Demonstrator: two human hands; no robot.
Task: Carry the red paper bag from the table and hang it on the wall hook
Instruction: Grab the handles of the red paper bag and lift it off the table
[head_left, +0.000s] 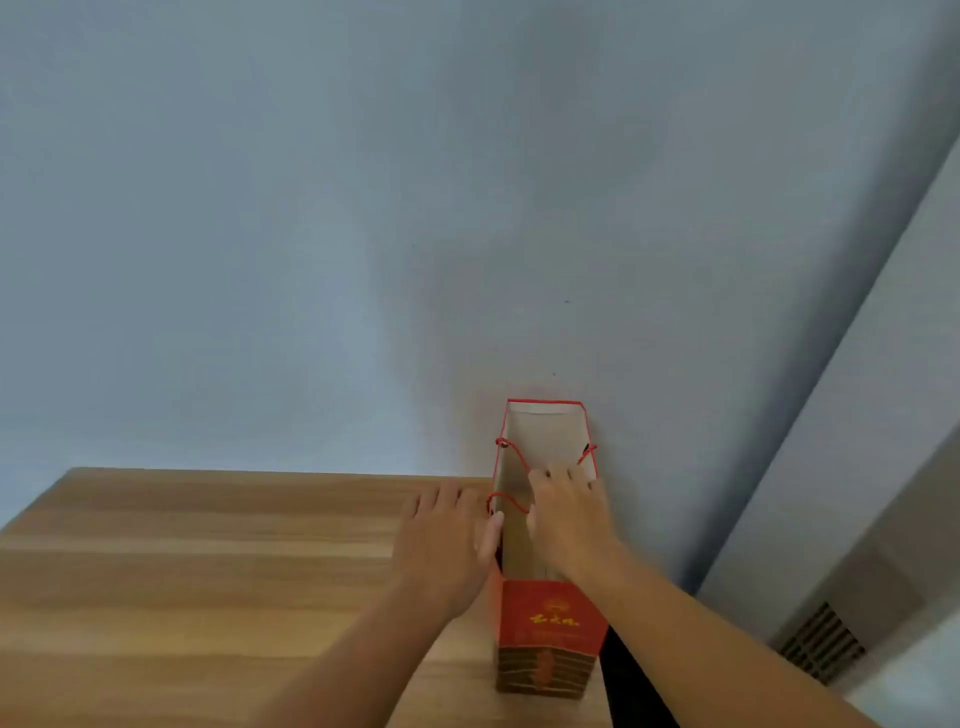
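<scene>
The red paper bag (551, 618) stands upright at the right edge of the wooden table (208, 561), against the wall. Its mouth is open and its pale inside shows. Red cord handles hang loose at both long sides of the rim. My left hand (447, 540) lies flat beside the bag's left wall, fingers apart, with the thumb touching that wall. My right hand (569, 514) reaches over the open mouth, fingers spread toward the right rim and its cord. Neither hand holds a cord. No wall hook is in view.
A plain grey-blue wall (363, 234) fills the upper view behind the table. To the right a pale corner column runs down to a vent grille (821, 649). A dark gap (636, 686) lies between the table's right edge and the wall.
</scene>
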